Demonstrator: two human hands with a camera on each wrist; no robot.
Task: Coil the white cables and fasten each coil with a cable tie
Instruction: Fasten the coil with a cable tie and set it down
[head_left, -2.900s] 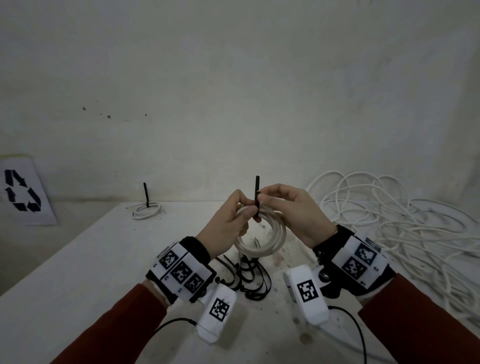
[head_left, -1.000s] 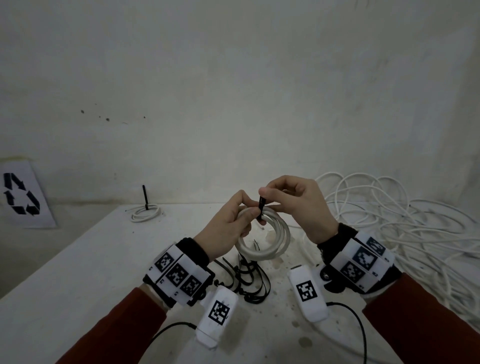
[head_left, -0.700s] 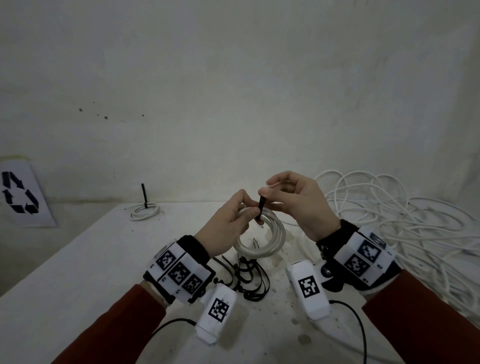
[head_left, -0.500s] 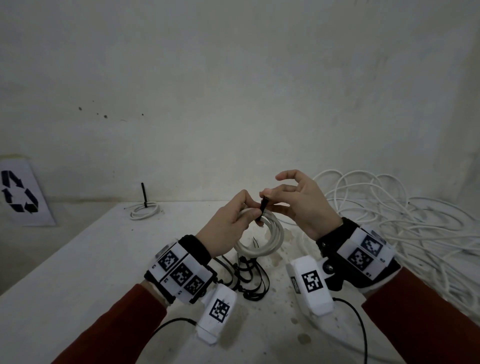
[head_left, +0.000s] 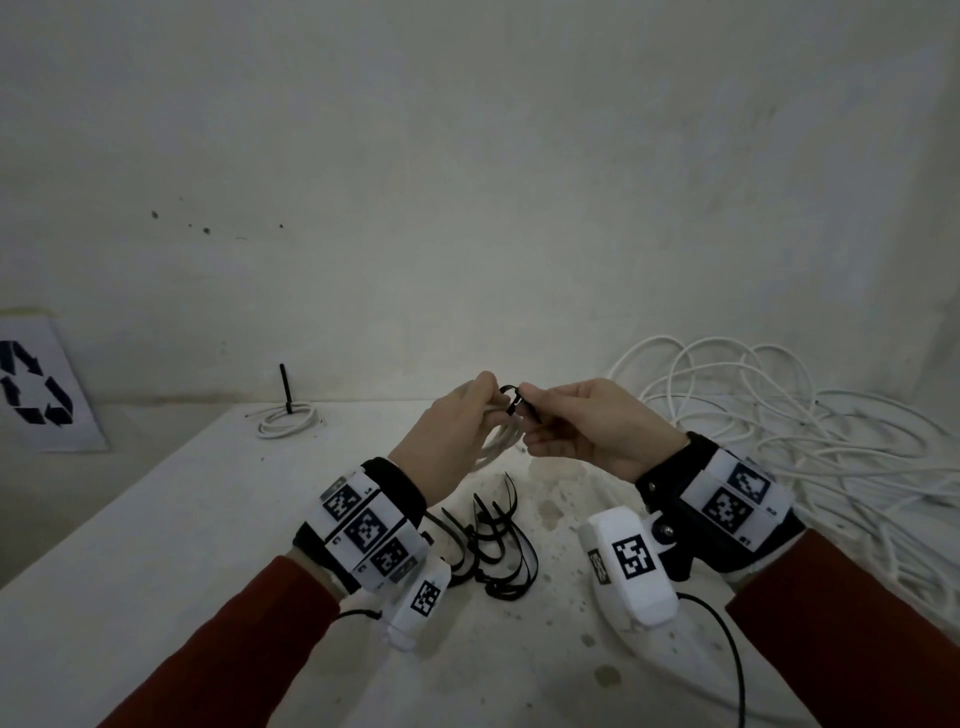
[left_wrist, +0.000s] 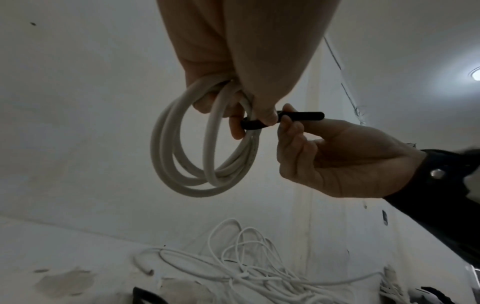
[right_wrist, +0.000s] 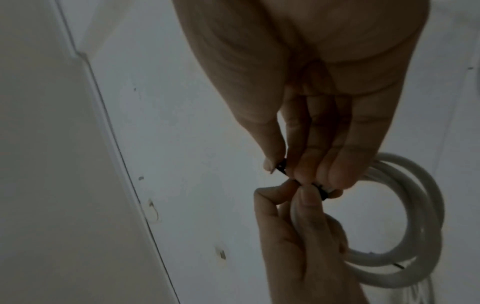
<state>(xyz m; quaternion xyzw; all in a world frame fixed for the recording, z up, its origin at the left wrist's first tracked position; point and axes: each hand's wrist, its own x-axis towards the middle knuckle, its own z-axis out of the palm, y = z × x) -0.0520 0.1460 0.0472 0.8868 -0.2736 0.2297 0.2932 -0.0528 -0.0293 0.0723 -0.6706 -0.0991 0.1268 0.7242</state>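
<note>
A small white cable coil (left_wrist: 182, 164) hangs above the table, gripped at its top by my left hand (head_left: 491, 402). In the head view only an edge of the coil (head_left: 498, 441) shows below that hand. A black cable tie (left_wrist: 253, 125) is looped round the coil's strands beside my left thumb. My right hand (head_left: 527, 413) pinches the tie's tail (left_wrist: 306, 115), which sticks out to the right. In the right wrist view the tie (right_wrist: 281, 165) shows between the fingertips of both hands, with the coil (right_wrist: 415, 205) behind them.
A big tangle of loose white cables (head_left: 779, 441) fills the table's right side. Several spare black cable ties (head_left: 493, 540) lie under my hands. A tied coil (head_left: 288, 418) sits at the back left. The wall is close behind; the table edge (head_left: 156, 493) runs along the left.
The tie's tail, upright before, now points right in my right hand's pinch. The right hand has dropped and turned, and the coil has swung edge-on to the head camera.
</note>
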